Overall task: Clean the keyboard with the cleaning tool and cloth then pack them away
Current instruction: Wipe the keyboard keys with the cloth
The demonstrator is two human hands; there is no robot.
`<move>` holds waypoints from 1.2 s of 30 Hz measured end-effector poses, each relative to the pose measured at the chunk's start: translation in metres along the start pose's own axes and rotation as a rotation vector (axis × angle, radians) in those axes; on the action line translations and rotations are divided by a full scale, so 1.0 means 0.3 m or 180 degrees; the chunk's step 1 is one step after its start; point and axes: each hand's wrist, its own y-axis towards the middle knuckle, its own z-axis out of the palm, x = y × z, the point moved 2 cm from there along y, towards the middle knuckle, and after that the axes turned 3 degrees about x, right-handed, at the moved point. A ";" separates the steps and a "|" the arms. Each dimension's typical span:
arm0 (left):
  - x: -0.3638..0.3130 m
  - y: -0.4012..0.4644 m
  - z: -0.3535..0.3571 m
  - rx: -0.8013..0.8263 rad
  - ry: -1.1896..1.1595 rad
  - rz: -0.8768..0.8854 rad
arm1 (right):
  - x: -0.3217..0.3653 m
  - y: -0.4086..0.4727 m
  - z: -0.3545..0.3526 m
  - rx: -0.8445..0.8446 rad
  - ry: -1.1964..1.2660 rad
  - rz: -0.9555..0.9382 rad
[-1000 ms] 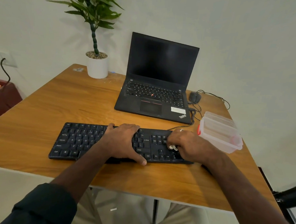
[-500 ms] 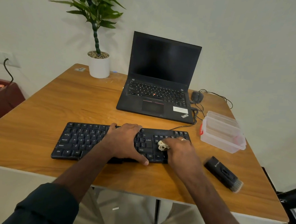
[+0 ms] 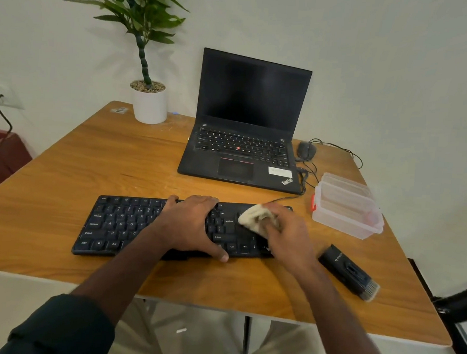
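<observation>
A black keyboard [image 3: 120, 224] lies across the near part of the wooden table [image 3: 91, 162]. My left hand [image 3: 191, 223] rests on its middle, fingers over the far edge and thumb at the near edge. My right hand [image 3: 286, 234] holds a bunched cream cloth [image 3: 254, 216] against the keys at the keyboard's right end. The black cleaning tool [image 3: 348, 271], with a grey brush tip pointing toward the table's near right corner, lies on the table right of the keyboard. A clear plastic box [image 3: 345, 208] with a red latch stands beyond it.
An open black laptop [image 3: 246, 128] sits behind the keyboard, with a mouse [image 3: 306, 150] and cables to its right. A potted plant in a white pot [image 3: 149, 104] stands at the back left. The table's near edge runs just below my forearms.
My right hand has slid with the cloth from the keyboard's near right corner up toward its far right edge, and more of the cloth shows. My left hand has stayed in place.
</observation>
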 end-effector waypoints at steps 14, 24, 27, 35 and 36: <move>0.028 -0.005 0.004 -0.0020 -0.0030 -0.0046 | -0.101 0.033 -0.064 0.0688 -0.1340 -0.0237; 0.028 -0.009 -0.004 0.0033 -0.0014 0.0004 | -0.131 -0.021 -0.207 0.0715 0.1339 0.0394; 0.027 -0.009 -0.005 0.0042 -0.0004 0.0001 | -0.106 0.029 -0.213 -0.0572 0.1093 0.0081; 0.031 -0.008 -0.001 -0.0019 -0.0018 0.0007 | -0.134 -0.019 -0.051 0.0740 -0.1022 -0.0438; 0.031 -0.007 -0.001 -0.0028 -0.0022 0.0002 | -0.153 -0.027 -0.061 0.0829 -0.0853 -0.0487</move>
